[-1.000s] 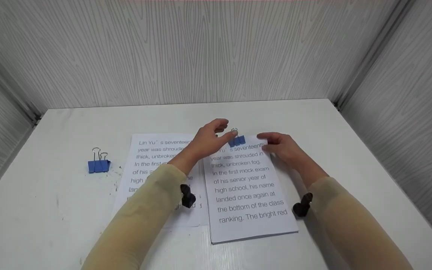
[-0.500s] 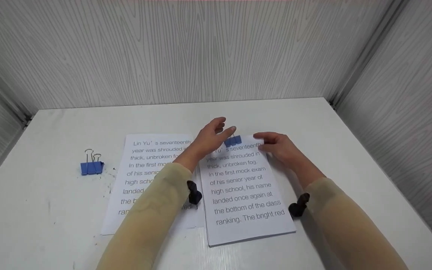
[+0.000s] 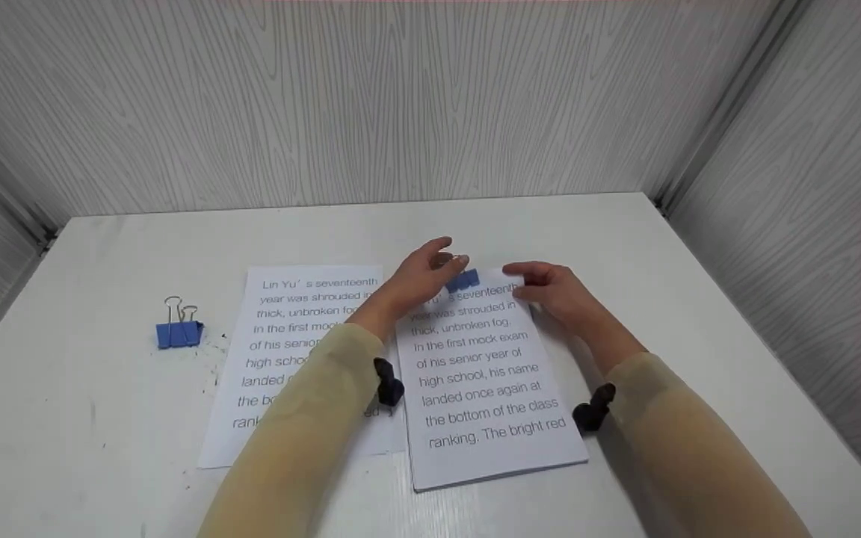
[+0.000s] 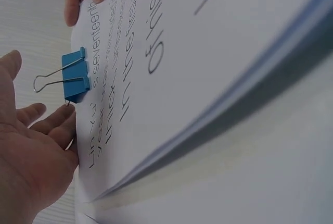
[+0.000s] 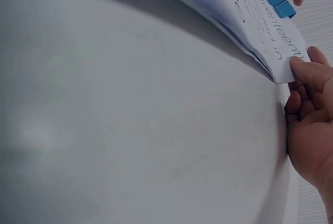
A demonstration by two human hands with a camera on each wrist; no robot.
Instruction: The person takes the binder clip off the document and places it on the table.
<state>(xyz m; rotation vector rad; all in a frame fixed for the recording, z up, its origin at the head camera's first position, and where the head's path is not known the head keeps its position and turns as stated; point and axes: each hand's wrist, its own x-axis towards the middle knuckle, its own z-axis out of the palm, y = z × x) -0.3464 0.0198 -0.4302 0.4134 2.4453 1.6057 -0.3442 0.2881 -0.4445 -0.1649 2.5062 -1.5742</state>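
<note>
A blue binder clip (image 3: 464, 280) sits on the top edge of the right-hand stack of printed paper (image 3: 486, 388). One wire handle sticks out from it in the left wrist view. My left hand (image 3: 417, 278) is beside the clip, thumb held apart; its fingertips (image 4: 61, 119) reach the paper's edge just below the clip. With my right hand (image 3: 556, 290) I pinch the stack's top right corner, the thumb on the printed face and fingers behind, as the right wrist view shows. That corner (image 5: 283, 70) is lifted off the table.
Left of the stack lies other printed paper (image 3: 270, 362), partly under my left forearm. Farther left, a second blue binder clip (image 3: 179, 334) stands on the white table (image 3: 102, 418) with its wire handles up. Grey wood-grain panels (image 3: 356, 104) rise behind and at both sides.
The view has shifted slightly. My left forearm has moved a little right relative to the left paper, uncovering more print. Both hands stay at the stack's top edge.
</note>
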